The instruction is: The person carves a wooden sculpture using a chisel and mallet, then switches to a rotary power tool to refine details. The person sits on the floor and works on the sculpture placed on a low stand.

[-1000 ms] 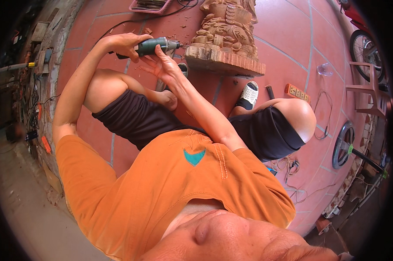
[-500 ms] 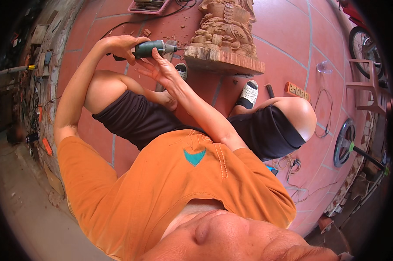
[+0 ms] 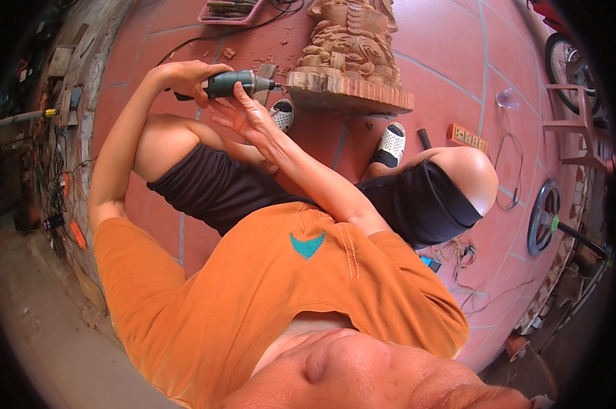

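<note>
My left hand (image 3: 190, 76) is wrapped over the rear of a green and grey die grinder (image 3: 227, 84), held roughly level. The grinder's narrow nose points right and its thin bit (image 3: 282, 85) reaches the left edge of a carved wooden statue's base (image 3: 349, 93); whether it touches the wood I cannot tell. Just below the tool is my right hand (image 3: 248, 121), palm up with fingers spread, its thumb against the grinder's front part. The carved wooden statue (image 3: 352, 48) has layered relief, and its top runs out of view.
A pink tray (image 3: 230, 12) of carving tools lies at the far left near a black cable. Wood chips litter the red tiles. To the right are an orange power strip (image 3: 467, 138), a plastic cup (image 3: 507, 99), a pink plastic chair (image 3: 579, 129) and a black wheel (image 3: 544, 217).
The grinder and both hands have shifted slightly downward in view, with the nose still at the statue's base. The grip looks the same.
</note>
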The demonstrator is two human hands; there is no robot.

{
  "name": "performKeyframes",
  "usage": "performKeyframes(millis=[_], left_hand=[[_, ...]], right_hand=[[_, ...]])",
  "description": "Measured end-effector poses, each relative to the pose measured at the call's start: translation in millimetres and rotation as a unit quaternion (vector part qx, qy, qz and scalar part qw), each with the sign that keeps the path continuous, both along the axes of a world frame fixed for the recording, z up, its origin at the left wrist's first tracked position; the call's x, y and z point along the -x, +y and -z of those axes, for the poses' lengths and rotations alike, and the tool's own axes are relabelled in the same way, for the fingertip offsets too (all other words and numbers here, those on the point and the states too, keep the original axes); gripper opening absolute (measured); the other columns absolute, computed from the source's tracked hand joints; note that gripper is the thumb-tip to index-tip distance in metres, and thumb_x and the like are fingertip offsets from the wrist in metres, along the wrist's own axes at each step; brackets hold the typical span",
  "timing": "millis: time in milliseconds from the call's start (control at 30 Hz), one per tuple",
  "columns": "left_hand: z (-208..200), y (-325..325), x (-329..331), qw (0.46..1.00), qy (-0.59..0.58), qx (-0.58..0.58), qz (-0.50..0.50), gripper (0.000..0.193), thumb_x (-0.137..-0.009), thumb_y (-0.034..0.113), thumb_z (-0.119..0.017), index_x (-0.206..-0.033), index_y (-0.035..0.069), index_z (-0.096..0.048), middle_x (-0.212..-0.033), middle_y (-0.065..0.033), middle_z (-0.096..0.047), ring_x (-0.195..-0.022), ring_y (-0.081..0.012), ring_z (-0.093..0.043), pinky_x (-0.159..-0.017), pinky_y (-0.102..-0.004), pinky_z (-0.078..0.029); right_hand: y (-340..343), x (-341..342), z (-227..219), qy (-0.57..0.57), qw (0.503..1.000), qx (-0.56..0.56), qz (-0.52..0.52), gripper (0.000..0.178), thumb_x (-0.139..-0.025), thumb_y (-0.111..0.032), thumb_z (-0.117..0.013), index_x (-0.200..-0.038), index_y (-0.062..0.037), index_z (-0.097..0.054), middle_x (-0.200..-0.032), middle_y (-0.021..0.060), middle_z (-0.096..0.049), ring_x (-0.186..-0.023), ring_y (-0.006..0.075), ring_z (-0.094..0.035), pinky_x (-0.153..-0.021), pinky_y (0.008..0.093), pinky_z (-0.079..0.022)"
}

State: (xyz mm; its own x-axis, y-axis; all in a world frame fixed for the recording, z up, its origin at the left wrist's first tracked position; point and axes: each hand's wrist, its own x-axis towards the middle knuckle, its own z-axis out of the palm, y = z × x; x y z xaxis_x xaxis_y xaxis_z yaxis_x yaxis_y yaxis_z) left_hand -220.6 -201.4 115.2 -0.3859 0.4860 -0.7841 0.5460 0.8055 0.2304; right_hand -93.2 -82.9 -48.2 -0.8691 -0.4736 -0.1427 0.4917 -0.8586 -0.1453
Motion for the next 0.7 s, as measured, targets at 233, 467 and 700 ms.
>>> performKeyframes(millis=[233, 467, 700], left_hand=[[5.2, -4.4, -2.1, 0.999, 0.029, -0.034, -0.01, 0.098, -0.064, 0.017, -0.08, -0.152, 0.02, -0.037, -0.094, -0.0171, -0.067, -0.085, -0.0315, -0.068, -0.073, -0.0439, -0.056], [10.7, -7.4, 0.1, 0.998, 0.048, -0.048, -0.017, 0.097, -0.064, 0.016, -0.079, -0.151, 0.02, -0.037, -0.088, -0.0162, -0.067, -0.076, -0.029, -0.069, -0.064, -0.0416, -0.056], [6.8, 1.4, -0.9, 0.998, 0.036, -0.031, -0.044, 0.095, -0.065, 0.016, -0.078, -0.151, 0.021, -0.036, -0.085, -0.0156, -0.066, -0.076, -0.0304, -0.068, -0.064, -0.0434, -0.055]], right_hand=[[1.5, 10.3, 7.4, 0.014, 1.0, -0.01, -0.001, 0.065, -0.091, -0.047, -0.072, -0.142, -0.0117, -0.052, -0.141, 0.0111, -0.059, -0.136, 0.0336, -0.053, -0.106, 0.0559, -0.05], [6.2, 16.1, 7.8, 0.005, 1.0, -0.018, 0.01, 0.064, -0.091, -0.045, -0.074, -0.141, -0.0122, -0.053, -0.138, 0.0131, -0.06, -0.134, 0.0354, -0.055, -0.105, 0.061, -0.05], [8.7, 22.0, 14.1, 0.017, 0.999, -0.026, 0.026, 0.064, -0.09, -0.045, -0.076, -0.139, -0.0113, -0.054, -0.135, 0.0158, -0.062, -0.129, 0.0388, -0.058, -0.102, 0.0645, -0.051]])
